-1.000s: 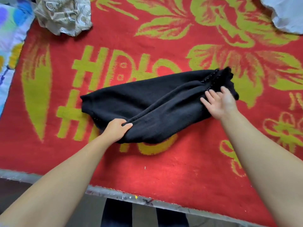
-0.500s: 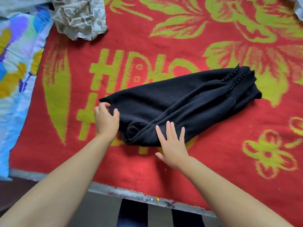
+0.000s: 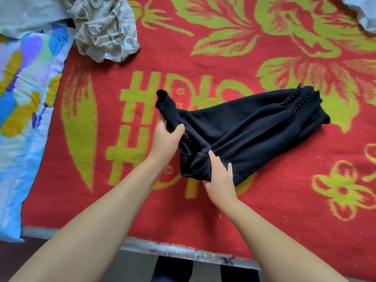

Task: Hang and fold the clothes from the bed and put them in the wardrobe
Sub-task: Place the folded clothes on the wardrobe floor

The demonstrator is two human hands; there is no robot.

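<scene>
A black knitted garment [image 3: 254, 131] with small beads lies folded lengthwise on the red and yellow-green blanket [image 3: 244, 210] of the bed. My left hand [image 3: 165, 139] grips its left end and holds that end raised off the blanket. My right hand [image 3: 220, 176] rests on the garment's near left edge with the thumb tucked under the cloth and the fingers lying flat on top.
A crumpled beige patterned cloth [image 3: 105, 27] lies at the back left. A blue, purple and yellow pillow [image 3: 24, 102] lies along the left side. A pale blue-white cloth [image 3: 366, 15] shows at the top right corner. The bed's near edge [image 3: 183, 251] runs below my arms.
My left hand has gripped the garment's left end and lifted it. My right hand came from the garment's right end to its near left edge.
</scene>
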